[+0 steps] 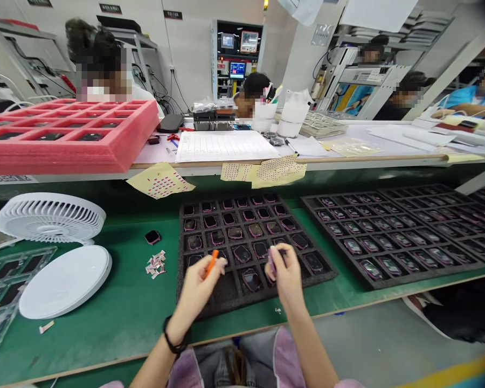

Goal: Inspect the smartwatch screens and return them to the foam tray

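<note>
My left hand (194, 293), with a dark cord bracelet on its wrist, pinches a short orange stick (212, 263). My right hand (286, 274) grips a small pink-purple piece (272, 262), partly hidden by the fingers. Both hands hover over the near part of a black foam tray (218, 296), whose cells hold several dark watch-like devices with pink rims (242, 254). Left of that tray, a single similar device (152, 237) lies on the green mat beside a small heap of paper-backed labels (156, 264).
A second black tray of devices (392, 231) lies to the right on the green mat (121, 307). A white fan (50, 218), round white base (64, 280) and clear plastic tray (8, 291) sit left. A pink foam tray (64, 134) and papers occupy the shelf ahead, with co-workers beyond.
</note>
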Demonstrator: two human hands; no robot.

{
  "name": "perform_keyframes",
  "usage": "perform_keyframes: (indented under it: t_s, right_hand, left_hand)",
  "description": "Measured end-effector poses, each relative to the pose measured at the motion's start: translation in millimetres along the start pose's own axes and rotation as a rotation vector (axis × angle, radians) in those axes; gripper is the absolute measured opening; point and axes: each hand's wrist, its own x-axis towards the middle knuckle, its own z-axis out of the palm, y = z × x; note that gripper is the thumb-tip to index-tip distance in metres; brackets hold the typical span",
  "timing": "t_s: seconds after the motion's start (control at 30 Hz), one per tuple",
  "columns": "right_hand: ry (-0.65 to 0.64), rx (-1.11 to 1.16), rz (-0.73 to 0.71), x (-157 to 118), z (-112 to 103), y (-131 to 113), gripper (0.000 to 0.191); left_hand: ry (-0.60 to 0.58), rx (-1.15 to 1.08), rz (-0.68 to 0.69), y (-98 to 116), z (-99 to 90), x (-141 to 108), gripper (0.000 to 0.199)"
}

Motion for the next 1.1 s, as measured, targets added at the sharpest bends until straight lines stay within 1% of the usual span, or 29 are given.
perform_keyframes:
  t_s: [0.03, 0.07, 0.1, 0.13, 0.17, 0.2, 0.23, 0.3, 0.4, 0.47, 0.57, 0.63, 0.7, 0.8, 0.9, 1.0, 1.03, 1.1]
  right_hand:
    - [0.082, -0.155, -0.122, 7, -16, 1, 0.029]
    - [0.137, -0.344, -0.246, 14, -32, 2, 0.03]
    - [0.156, -0.529, -0.328, 20, -47, 4, 0.031]
    - [0.142, -0.693, -0.36, 25, -62, 7, 0.031]
    - [0.117, -0.816, -0.387, 28, -74, 10, 0.032]
    - [0.073, -0.91, -0.398, 30, -84, 13, 0.033]
    - [0.022, -0.978, -0.412, 31, -91, 17, 0.034]
    - [-0.057, -1.07, -0.47, 29, -99, 21, 0.036]
    - [-0.053, -1.18, -0.598, 23, -96, 19, 0.037]
    - [-0.071, -1.256, -0.637, 17, -88, 15, 0.037]
    - [-0.188, -1.322, -0.625, 10, -72, 16, 0.042]
    - [-0.225, -1.288, -0.6, 6, -62, 20, 0.044]
    - [-0.243, -1.193, -0.543, 5, -55, 25, 0.04]
    - [-0.256, -1.025, -0.411, 2, -48, 26, 0.032]
    - [-0.224, -0.769, -0.24, -2, -40, 19, 0.027]
    - [-0.136, -0.348, -0.025, -7, -23, 8, 0.032]
    - [-0.128, -0.205, 0.052, -9, -16, 4, 0.033]
    - [-0.169, 0.041, 0.199, -12, -2, -2, 0.032]
  left_hand:
    - [0.05, 0.095, -0.001, -4, -17.3, 1, 0.044]
    - [0.115, 0.212, -0.009, -10, -35.1, 2, 0.043]
    - [0.195, 0.338, -0.021, -17, -52.1, 3, 0.042]
    - [0.271, 0.447, -0.05, -24, -67.3, 4, 0.041]
    - [0.31, 0.515, -0.089, -32, -79.9, 4, 0.04]
    - [0.324, 0.559, -0.129, -39, -89.6, 4, 0.039]
    - [0.328, 0.592, -0.156, -45, -96.6, 4, 0.038]
    - [0.336, 0.638, -0.185, -54, -103.8, 2, 0.036]
    - [0.411, 0.674, -0.188, -58, -105.0, 0, 0.034]
    - [0.438, 0.634, -0.184, -55, -102.1, -1, 0.036]
    - [0.37, 0.519, -0.124, -44, -89.7, 0, 0.042]
    - [0.287, 0.45, -0.056, -34, -75.0, -1, 0.046]
    - [0.184, 0.373, 0.0, -24, -56.6, -2, 0.047]
    - [-0.006, 0.223, 0.022, -11, -27.8, -6, 0.045]
    - [-0.204, 0.095, -0.006, -2, -3.5, -10, 0.043]
    - [-0.396, 0.011, -0.023, 4, 15.4, -11, 0.042]
    - [-0.436, -0.004, -0.016, 7, 20.5, -11, 0.042]
    - [-0.47, -0.025, 0.004, 10, 28.7, -10, 0.039]
